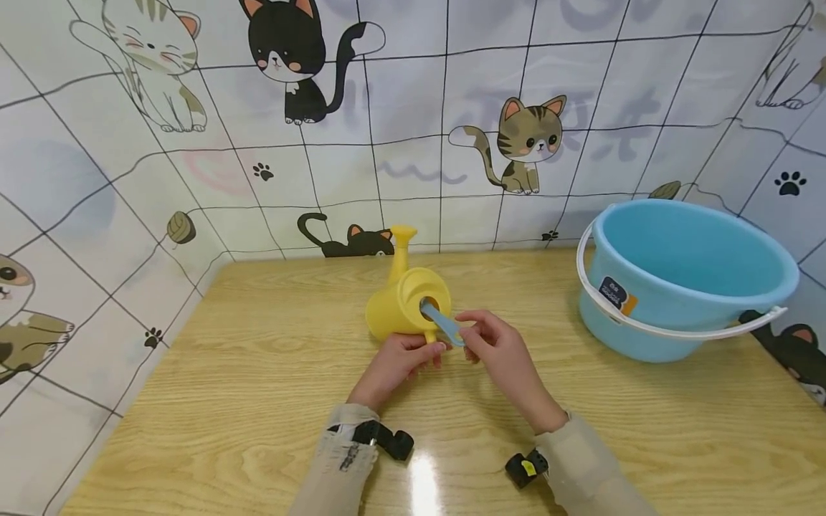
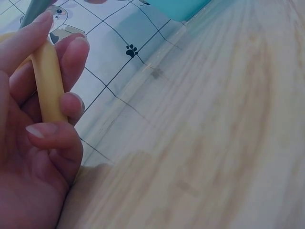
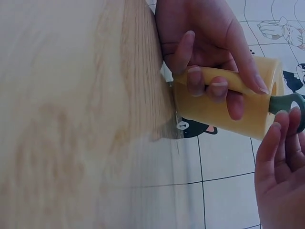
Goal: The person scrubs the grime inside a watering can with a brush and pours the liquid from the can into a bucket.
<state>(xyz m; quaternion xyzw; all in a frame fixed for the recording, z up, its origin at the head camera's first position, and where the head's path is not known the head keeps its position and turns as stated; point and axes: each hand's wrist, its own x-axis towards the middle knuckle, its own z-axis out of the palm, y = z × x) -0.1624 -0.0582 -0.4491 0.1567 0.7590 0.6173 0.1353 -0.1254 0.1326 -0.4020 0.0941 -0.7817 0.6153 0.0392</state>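
A yellow watering can [image 1: 385,313] stands on the wooden table, its spout pointing to the wall. My left hand [image 1: 401,365] grips the can's handle [image 2: 48,83], fingers curled round it in the left wrist view. A long blue handle [image 1: 442,322] with a hole near its end sticks out of the can's top opening. Its far end is hidden inside the can. At the free end of that handle, my right hand [image 1: 502,356] pinches it between thumb and fingers, as the right wrist view also shows at the fingertips [image 3: 281,119].
To the right stands a big light-blue bucket [image 1: 645,308] with a white carrying handle [image 1: 684,335]. Behind the table [image 1: 271,401] rises a wall covering [image 1: 413,107] with a grid and cartoon cats. Bare wood surrounds both forearms.
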